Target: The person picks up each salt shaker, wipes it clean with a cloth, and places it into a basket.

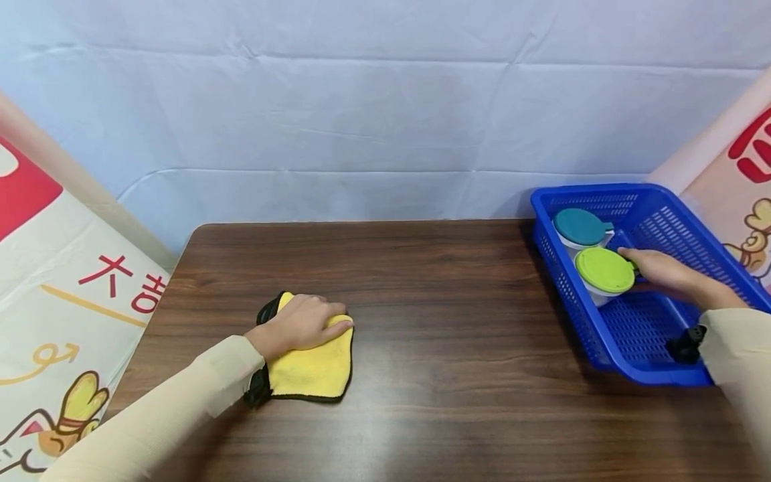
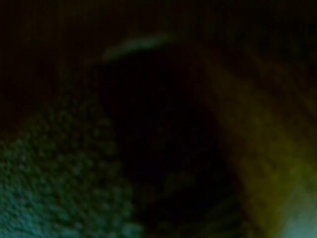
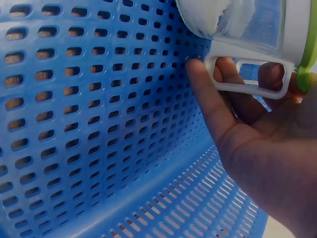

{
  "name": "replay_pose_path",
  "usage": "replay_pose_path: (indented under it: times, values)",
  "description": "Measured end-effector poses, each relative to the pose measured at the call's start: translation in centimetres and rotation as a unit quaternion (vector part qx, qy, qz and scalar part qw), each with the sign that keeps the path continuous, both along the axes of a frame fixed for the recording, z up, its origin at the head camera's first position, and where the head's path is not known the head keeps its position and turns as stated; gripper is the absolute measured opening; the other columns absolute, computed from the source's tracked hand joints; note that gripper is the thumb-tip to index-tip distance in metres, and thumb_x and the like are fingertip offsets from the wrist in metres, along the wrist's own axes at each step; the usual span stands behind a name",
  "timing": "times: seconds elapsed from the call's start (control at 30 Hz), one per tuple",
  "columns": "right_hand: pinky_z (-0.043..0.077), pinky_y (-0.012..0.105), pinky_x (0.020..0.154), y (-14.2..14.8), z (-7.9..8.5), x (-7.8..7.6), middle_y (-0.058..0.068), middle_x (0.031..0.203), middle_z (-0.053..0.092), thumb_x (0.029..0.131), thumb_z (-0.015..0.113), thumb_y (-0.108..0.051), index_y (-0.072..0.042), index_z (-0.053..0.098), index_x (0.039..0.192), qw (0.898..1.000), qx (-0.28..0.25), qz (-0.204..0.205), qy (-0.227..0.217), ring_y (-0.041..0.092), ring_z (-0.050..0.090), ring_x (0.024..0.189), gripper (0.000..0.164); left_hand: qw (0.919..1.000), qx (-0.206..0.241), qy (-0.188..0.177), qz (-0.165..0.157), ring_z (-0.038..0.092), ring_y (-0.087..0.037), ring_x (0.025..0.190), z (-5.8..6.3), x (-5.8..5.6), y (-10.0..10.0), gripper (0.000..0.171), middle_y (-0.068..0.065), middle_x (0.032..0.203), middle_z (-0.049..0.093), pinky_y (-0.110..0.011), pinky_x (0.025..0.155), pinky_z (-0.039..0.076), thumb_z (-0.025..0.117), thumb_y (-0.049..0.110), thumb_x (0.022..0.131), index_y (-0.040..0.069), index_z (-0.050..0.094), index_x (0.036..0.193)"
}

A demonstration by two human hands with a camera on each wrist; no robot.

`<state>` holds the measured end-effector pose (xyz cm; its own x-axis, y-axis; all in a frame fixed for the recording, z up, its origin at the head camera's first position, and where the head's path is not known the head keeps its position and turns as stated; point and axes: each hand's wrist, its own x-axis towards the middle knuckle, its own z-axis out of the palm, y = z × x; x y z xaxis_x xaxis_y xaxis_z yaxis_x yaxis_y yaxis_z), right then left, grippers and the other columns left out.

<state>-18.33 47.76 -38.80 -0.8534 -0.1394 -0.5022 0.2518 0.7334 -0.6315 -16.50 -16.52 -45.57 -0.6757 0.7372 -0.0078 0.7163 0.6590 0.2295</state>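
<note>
In the head view, my left hand (image 1: 306, 323) rests on top of a yellow cloth (image 1: 310, 371) with a dark edge, which lies on the table at left of centre. The left wrist view is very dark; a fuzzy cloth surface (image 2: 59, 183) shows in it. Inside the blue basket (image 1: 593, 338), my right hand (image 1: 668, 273) grips the handle (image 3: 250, 90) of a clear seasoning jar with a green lid (image 1: 605, 270). Fingers of that hand pass through the handle loop in the right wrist view. Right behind it stands a similar jar with a teal lid (image 1: 579, 226).
The perforated basket stands at the table's right side, its slotted walls (image 3: 99, 99) around my right hand. Brown wooden tabletop (image 1: 446, 321) lies between the cloth and the basket. A pale cloth backdrop (image 1: 361, 120) hangs behind, with printed sheets (image 1: 78, 301) at the sides.
</note>
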Motion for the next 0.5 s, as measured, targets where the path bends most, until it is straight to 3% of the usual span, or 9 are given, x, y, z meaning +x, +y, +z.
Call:
replay_pose_path:
  times: [0.1, 0.17, 0.27, 0.37, 0.4, 0.5]
  values:
    - [0.056, 0.048, 0.088, 0.04, 0.01, 0.09, 0.042, 0.133, 0.037, 0.111, 0.008, -0.036, 0.027, 0.019, 0.142, 1.0, 0.001, -0.001, -0.001, -0.013, 0.048, 0.087, 0.071, 1.0, -0.003, -0.001, 0.0, 0.025, -0.006, 0.047, -0.01, -0.02, 0.13, 0.037, 0.009, 0.058, 0.03, -0.024, 0.045, 0.018, 0.048, 0.048, 0.106, 0.024, 0.048, 0.078]
    - [0.056, 0.049, 0.088, 0.04, 0.07, 0.18, 0.044, 0.135, 0.033, 0.111, 0.007, -0.037, 0.028, 0.017, 0.143, 1.0, 0.005, 0.001, 0.001, -0.004, 0.054, 0.093, 0.073, 1.0, -0.003, 0.001, -0.002, 0.025, -0.006, 0.047, -0.01, -0.05, 0.22, 0.037, 0.009, 0.058, 0.03, -0.025, 0.045, 0.018, 0.048, 0.048, 0.106, 0.024, 0.048, 0.078]
    - [0.055, 0.052, 0.09, -0.06, 0.2, 0.34, 0.048, 0.139, 0.027, 0.111, 0.005, -0.039, 0.029, 0.014, 0.144, 1.0, 0.012, 0.003, 0.002, 0.032, 0.058, 0.112, 0.076, 1.0, -0.002, 0.002, -0.005, 0.024, -0.007, 0.047, 0.05, -0.09, 0.35, 0.038, 0.009, 0.058, 0.029, -0.025, 0.045, 0.017, 0.048, 0.048, 0.106, 0.024, 0.047, 0.077]
    - [0.054, 0.056, 0.091, -0.25, 0.25, 0.52, 0.049, 0.142, 0.022, 0.11, 0.003, -0.04, 0.029, 0.01, 0.144, 1.0, 0.016, 0.006, 0.004, 0.059, 0.035, 0.128, 0.077, 1.0, 0.0, 0.003, -0.009, 0.023, -0.007, 0.047, 0.1, -0.12, 0.39, 0.038, 0.009, 0.057, 0.028, -0.025, 0.045, 0.016, 0.049, 0.046, 0.107, 0.024, 0.045, 0.076]
    - [0.053, 0.056, 0.091, -0.33, 0.25, 0.56, 0.05, 0.142, 0.022, 0.11, 0.003, -0.039, 0.029, 0.01, 0.144, 1.0, 0.018, 0.007, 0.006, 0.06, 0.033, 0.129, 0.077, 0.9999, 0.002, 0.003, -0.011, 0.023, -0.007, 0.047, 0.12, -0.13, 0.41, 0.038, 0.009, 0.057, 0.028, -0.025, 0.045, 0.016, 0.049, 0.046, 0.107, 0.023, 0.045, 0.076]
    - [0.054, 0.055, 0.09, -0.53, 0.31, 0.65, 0.048, 0.137, 0.029, 0.11, 0.002, -0.036, 0.029, 0.012, 0.144, 0.999, 0.028, 0.01, 0.017, 0.053, 0.046, 0.121, 0.074, 0.9999, 0.005, 0.003, -0.015, 0.022, -0.007, 0.047, 0.14, -0.18, 0.41, 0.039, 0.009, 0.058, 0.027, -0.025, 0.045, 0.016, 0.048, 0.046, 0.107, 0.023, 0.044, 0.075]
